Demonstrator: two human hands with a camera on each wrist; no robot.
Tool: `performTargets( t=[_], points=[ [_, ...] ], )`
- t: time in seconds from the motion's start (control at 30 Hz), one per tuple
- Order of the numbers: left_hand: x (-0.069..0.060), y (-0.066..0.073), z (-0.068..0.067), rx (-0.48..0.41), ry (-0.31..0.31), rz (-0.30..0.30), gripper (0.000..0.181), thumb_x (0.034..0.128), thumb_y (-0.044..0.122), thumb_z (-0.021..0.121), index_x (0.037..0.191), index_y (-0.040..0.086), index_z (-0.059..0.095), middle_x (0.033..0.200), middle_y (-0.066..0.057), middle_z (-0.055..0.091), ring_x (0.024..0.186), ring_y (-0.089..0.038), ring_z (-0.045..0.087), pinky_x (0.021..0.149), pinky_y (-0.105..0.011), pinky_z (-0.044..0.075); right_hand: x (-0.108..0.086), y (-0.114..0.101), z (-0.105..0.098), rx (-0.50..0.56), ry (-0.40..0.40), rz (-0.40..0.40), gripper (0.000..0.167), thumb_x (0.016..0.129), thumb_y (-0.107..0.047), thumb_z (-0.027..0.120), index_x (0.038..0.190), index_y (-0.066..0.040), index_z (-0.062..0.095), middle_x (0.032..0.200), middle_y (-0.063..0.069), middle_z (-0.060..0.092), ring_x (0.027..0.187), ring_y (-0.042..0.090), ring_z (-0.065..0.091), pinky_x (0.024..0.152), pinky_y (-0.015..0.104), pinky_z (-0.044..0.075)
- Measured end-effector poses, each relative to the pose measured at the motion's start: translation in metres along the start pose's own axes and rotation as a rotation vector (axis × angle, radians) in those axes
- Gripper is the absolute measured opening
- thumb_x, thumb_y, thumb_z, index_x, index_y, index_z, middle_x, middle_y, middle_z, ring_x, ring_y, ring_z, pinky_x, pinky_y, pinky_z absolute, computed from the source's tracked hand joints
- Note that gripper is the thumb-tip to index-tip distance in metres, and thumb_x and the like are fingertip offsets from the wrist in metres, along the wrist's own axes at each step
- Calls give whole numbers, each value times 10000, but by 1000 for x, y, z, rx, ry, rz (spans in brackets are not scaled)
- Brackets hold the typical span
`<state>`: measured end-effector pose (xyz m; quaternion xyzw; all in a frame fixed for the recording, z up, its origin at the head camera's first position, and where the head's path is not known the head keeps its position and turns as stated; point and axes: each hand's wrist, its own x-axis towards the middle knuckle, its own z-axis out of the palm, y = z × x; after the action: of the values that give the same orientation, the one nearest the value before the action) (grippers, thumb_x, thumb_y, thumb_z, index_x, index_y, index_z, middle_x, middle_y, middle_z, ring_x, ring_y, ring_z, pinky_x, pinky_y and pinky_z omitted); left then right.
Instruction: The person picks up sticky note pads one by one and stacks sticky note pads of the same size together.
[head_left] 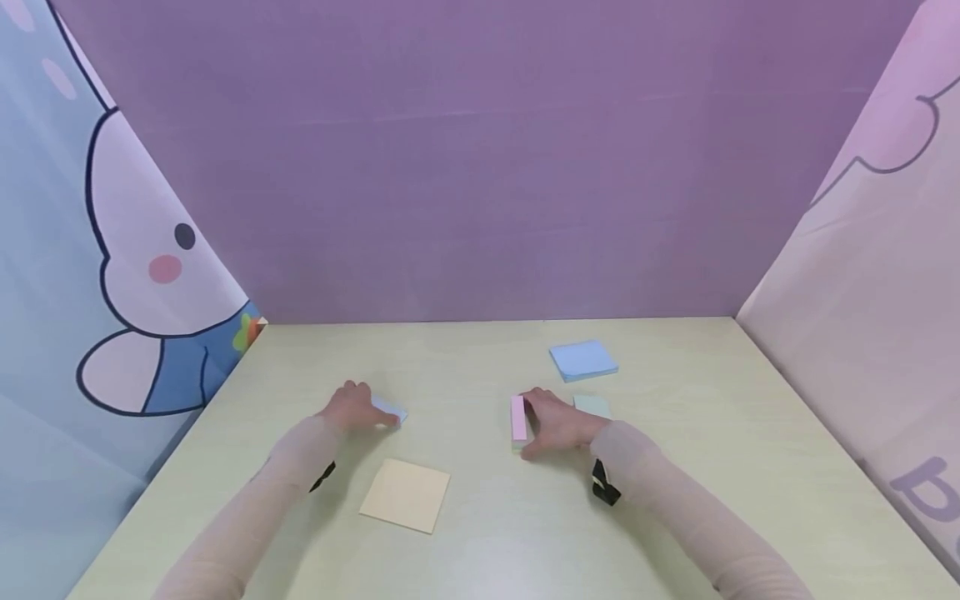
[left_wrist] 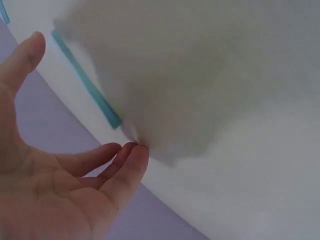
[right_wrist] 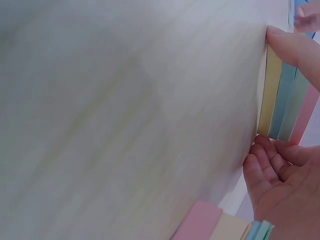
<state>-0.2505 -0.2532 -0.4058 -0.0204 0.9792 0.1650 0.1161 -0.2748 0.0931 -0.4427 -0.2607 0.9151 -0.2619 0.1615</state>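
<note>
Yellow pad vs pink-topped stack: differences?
Colour: the pad shows only yellow; the stack shows yellow, blue, green and pink layers.
Shape: the pad is squarish; the stack's visible top is a narrow strip.
Contact: the pad is untouched; the right hand pinches the stack.
Shared: both show yellow.

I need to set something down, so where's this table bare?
Bare table: between the blue pad at the left hand and the pink stack; also right of the right sleeve. Crowded: around the right hand, by the stack, green pad and far blue pad.
</note>
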Motion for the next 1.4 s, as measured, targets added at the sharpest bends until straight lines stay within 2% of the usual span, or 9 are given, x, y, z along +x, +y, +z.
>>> performTargets(
  t=[0.2, 0.33, 0.47, 0.7, 0.83, 0.97, 1.1, 1.27, 1.4],
  points=[
    [-3, 0, 14, -9, 38, -23, 793, 692, 482, 718, 1126, -135, 476, 1073, -254, 447, 982, -379, 451, 820, -468, 443, -1, 1, 0, 22, -2, -2, 903, 607, -317, 839, 1331, -30, 382, 1261, 52, 463, 1141, 190, 429, 1020, 386, 370],
    [-3, 2, 17, -2, 51, -29, 714, 696, 476, 718, 1053, -108, 516, 1016, -221, 449, 931, -344, 447, 737, -428, 456, -1, 0, 1, 32, -2, -4, 886, 605, -300, 841, 1321, -35, 392, 1254, 47, 467, 1136, 187, 431, 1022, 379, 367],
    [-4, 5, 16, 8, 45, -8, 662, 711, 454, 711, 1020, -103, 528, 1004, -215, 449, 913, -329, 439, 724, -419, 454, -1, 0, 1, 27, -3, -2, 884, 604, -300, 841, 1320, -38, 394, 1250, 45, 470, 1139, 190, 433, 1026, 382, 365],
    [3, 6, 18, 49, 59, 66, 681, 697, 412, 709, 1094, -112, 528, 1066, -215, 473, 948, -325, 463, 806, -437, 452, 0, -2, 0, 12, -1, 3, 903, 605, -314, 839, 1332, -32, 382, 1263, 53, 465, 1149, 194, 432, 1032, 385, 362],
    [6, 5, 19, 16, 48, 140, 707, 675, 344, 728, 1170, -108, 504, 1125, -222, 470, 995, -328, 455, 855, -453, 446, 1, -2, 0, 27, 4, -3, 886, 599, -303, 843, 1318, -39, 399, 1247, 45, 473, 1135, 186, 435, 1030, 373, 363],
    [7, 5, 18, -13, 12, 177, 809, 683, 315, 737, 1287, -113, 410, 1247, -249, 417, 1116, -356, 415, 949, -480, 407, 1, -2, 0, 30, 8, -10, 876, 597, -301, 844, 1309, -39, 406, 1231, 37, 479, 1120, 180, 437, 1020, 375, 370],
    [8, 4, 18, -26, 19, 184, 872, 669, 341, 757, 1304, -124, 381, 1277, -265, 394, 1162, -379, 391, 981, -485, 384, 0, -2, 0, 28, 11, -13, 877, 598, -301, 843, 1310, -35, 406, 1235, 40, 480, 1130, 186, 436, 1021, 382, 369],
    [9, -4, 23, -74, 63, 179, 958, 631, 419, 785, 1302, -134, 381, 1275, -260, 390, 1175, -386, 371, 987, -493, 376, -1, -3, -1, 25, 16, -13, 862, 594, -294, 843, 1301, -43, 420, 1217, 36, 491, 1122, 188, 439, 1013, 379, 372],
    [9, -6, 25, -110, 84, 166, 913, 638, 424, 787, 1276, -120, 424, 1267, -236, 394, 1166, -369, 368, 977, -494, 382, -2, -4, -1, 24, 16, -7, 867, 594, -295, 844, 1306, -46, 417, 1222, 35, 490, 1122, 185, 439, 1015, 378, 373]
  ],
)
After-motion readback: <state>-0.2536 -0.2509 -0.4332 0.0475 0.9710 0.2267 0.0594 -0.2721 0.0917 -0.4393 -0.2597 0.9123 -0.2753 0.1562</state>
